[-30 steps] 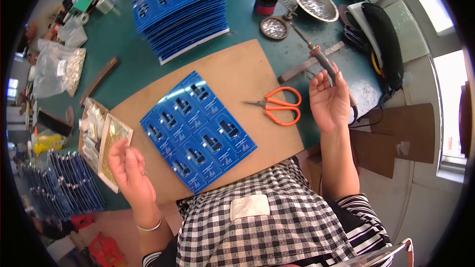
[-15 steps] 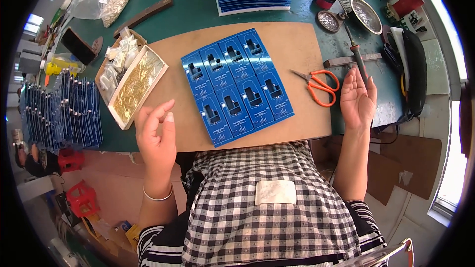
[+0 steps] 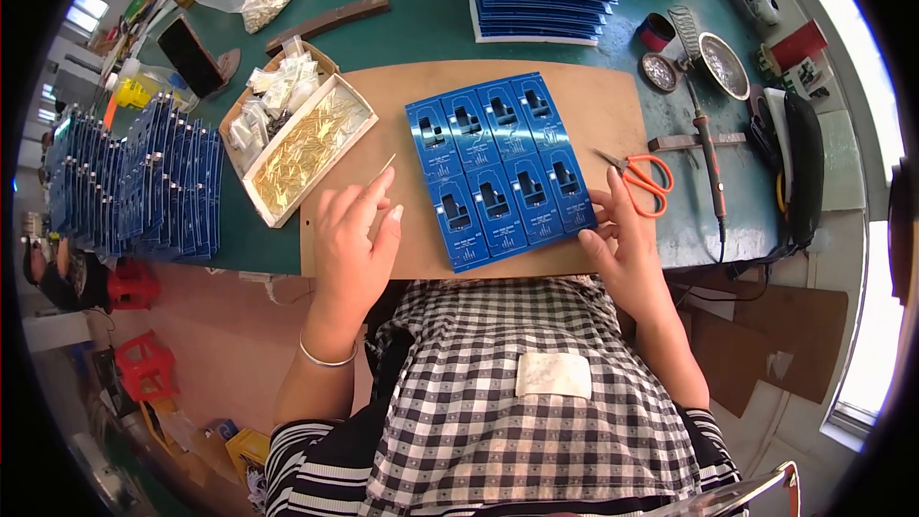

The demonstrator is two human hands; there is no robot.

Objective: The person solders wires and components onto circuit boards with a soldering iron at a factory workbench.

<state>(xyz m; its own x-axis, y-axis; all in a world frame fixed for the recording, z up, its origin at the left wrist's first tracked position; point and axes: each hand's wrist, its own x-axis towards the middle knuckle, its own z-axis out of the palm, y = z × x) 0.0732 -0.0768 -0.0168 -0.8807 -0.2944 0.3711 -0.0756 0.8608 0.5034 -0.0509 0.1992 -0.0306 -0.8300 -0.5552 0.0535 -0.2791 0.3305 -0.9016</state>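
Note:
A blue circuit-board panel (image 3: 499,169) with rows of dark cut-outs lies slightly turned on a brown board. Left of it, my left hand (image 3: 354,235) is raised with fingers bent; a thin pin (image 3: 390,163) juts from the tip of its index finger. At the panel's lower right corner is my right hand (image 3: 627,244), fingers apart, with thumb and fingertips close to the edge; whether they touch it I cannot tell. A soldering iron (image 3: 708,158) rests across a dark bar (image 3: 670,143), away from both hands. Orange-handled scissors (image 3: 647,182) lie beyond my right fingers.
Beyond my left hand stands a box of gold pins (image 3: 297,158) with small white parts beside them. Stacks of blue panels stand at the far side (image 3: 541,0) and far left (image 3: 144,177). A metal dish (image 3: 724,65) and a solder coil (image 3: 685,33) sit at the right.
My right hand has left the soldering iron's handle and come left to the panel's corner. The iron now rests on the bar. The whole view has shifted a little.

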